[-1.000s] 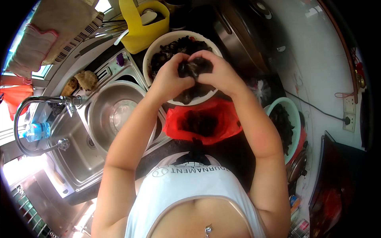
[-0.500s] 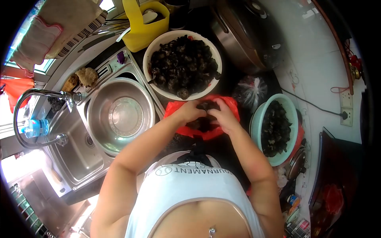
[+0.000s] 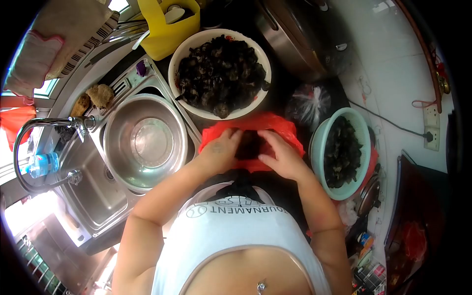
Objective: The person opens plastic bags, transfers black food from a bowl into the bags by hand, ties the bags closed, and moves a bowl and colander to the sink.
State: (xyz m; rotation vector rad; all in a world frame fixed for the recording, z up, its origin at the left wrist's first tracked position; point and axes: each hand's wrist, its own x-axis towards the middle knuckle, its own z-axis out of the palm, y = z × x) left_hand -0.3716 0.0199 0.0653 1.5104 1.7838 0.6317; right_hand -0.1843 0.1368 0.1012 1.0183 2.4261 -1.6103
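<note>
A red plastic bag (image 3: pixel 290 135) lies in front of me with its mouth spread and dark contents (image 3: pixel 250 146) inside, too shadowed to identify. At the bag's left side, my left hand (image 3: pixel 220 150) is closed with its fingers curled over the edge, the tips partly hidden. Opposite it, my right hand (image 3: pixel 285 157) is open, thumb and fingers apart around the dark opening. Just beyond the bag stands a wide cream basin (image 3: pixel 173 73) heaped with black, crinkled pieces (image 3: pixel 221 73) that look like dried mushrooms.
To the right, a pale green colander (image 3: pixel 365 147) holds similar black pieces. A clear knotted bag (image 3: pixel 309 104) lies behind it. On the left, a steel basin (image 3: pixel 151 142) rests over the sink (image 3: pixel 91 196) beside a curved faucet (image 3: pixel 49 119). A yellow holder (image 3: pixel 167 37) stands at the back.
My hands have moved apart; the right fingers have spread. More of the bag's dark inside shows between them. The whole view has shifted slightly.
</note>
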